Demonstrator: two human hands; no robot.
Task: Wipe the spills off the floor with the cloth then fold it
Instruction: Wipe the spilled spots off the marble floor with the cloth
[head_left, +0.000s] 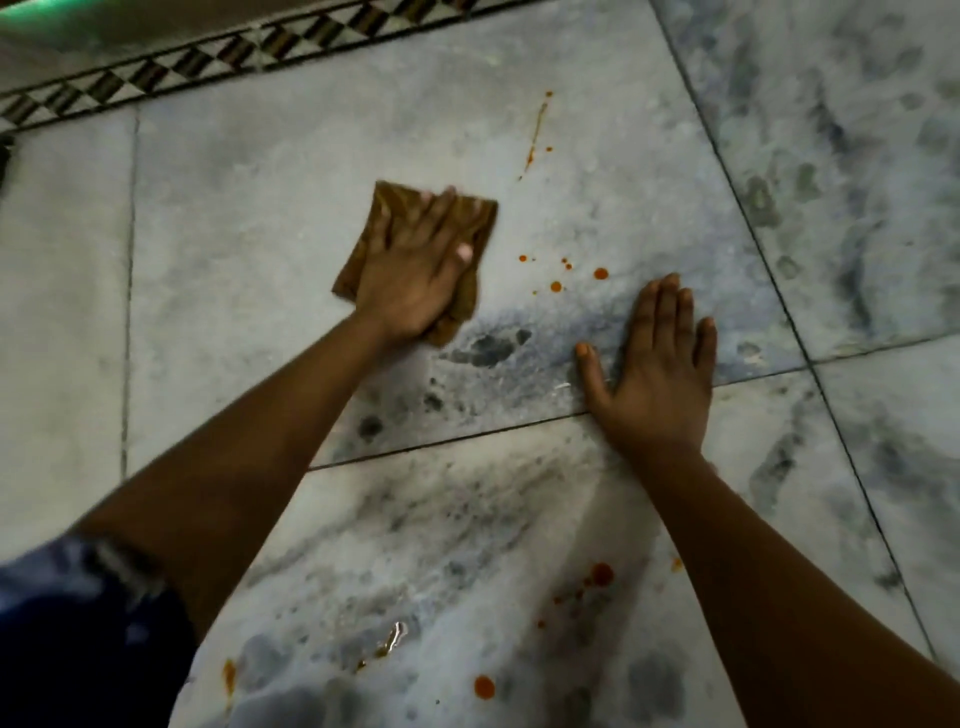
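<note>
The left hand (410, 275) lies flat on the brown cloth (415, 254), fingers spread and pressing it to the marble floor (249, 249); its grip is a flat press, not a pinch. The cloth sits folded into a rough square on the big middle tile, well away from the patterned border strip (171, 67) that runs along the far edge, with bare tile open to its left and beyond it. Just to the cloth's right lie small orange-red drops (571, 273), and farther off a thin streak (537, 135) of the same colour. The right hand (657, 374) rests palm-down on the floor near those drops, fingers straight and close together, thumb out, its heel across a grout line (457, 439). Nearer the person are more spots (600, 574), one round blob (484, 687) and a shiny wet patch (392, 639). The cloth's near corner and middle are hidden under the hand, and its far edge is blurred. A dark blue sleeve (78, 623) is cut off at the lower left corner, also blurred.
</note>
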